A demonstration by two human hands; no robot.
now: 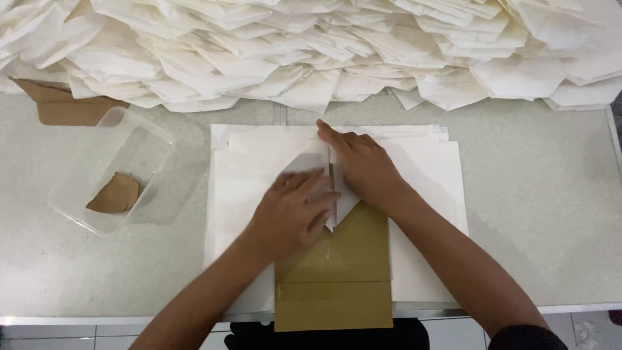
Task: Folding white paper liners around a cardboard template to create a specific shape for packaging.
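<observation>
A stack of white paper sheets (427, 194) lies in the middle of the grey-white table. On top sits a tan cardboard template (343, 272), its near end reaching the table's front edge. A white sheet (259, 162) is folded over the template's far end. My left hand (295, 210) presses flat on the left folded flap, slightly blurred. My right hand (363, 162) presses flat on the right side of the fold, its fingertips pointing to the far edge of the stack. Neither hand grips anything.
A large heap of folded white paper bags (311, 45) fills the far side of the table. A clear plastic tub (97, 149) holding a brown sponge-like piece (116, 194) stands at the left. Brown cardboard (65, 107) pokes out under the heap.
</observation>
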